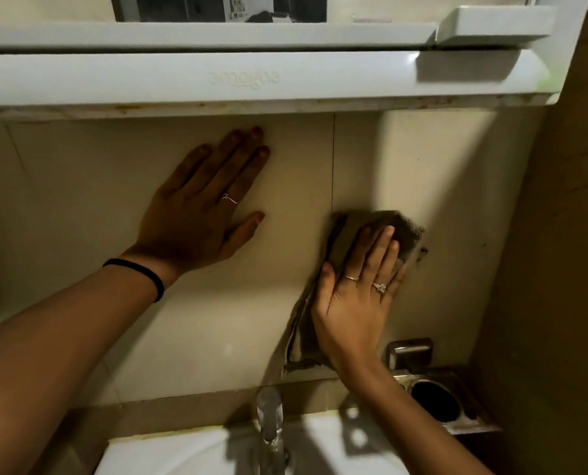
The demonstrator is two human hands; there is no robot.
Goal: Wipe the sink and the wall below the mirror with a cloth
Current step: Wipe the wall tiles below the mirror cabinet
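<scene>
A dark brownish cloth (354, 231) lies flat against the beige tiled wall (285, 286) below the mirror cabinet. My right hand (357, 296) presses on the cloth, fingers spread over it; part of the cloth hangs down beside my wrist. My left hand (203, 204) rests flat on the wall to the left, fingers apart, holding nothing. The white sink (182, 454) sits at the bottom of the view, under both arms.
A white mirror cabinet with a shelf (244, 80) juts out just above my hands. A chrome tap (270, 419) stands over the sink. A metal wall-mounted holder (436, 399) with a round opening is at the lower right, near a side wall (559, 269).
</scene>
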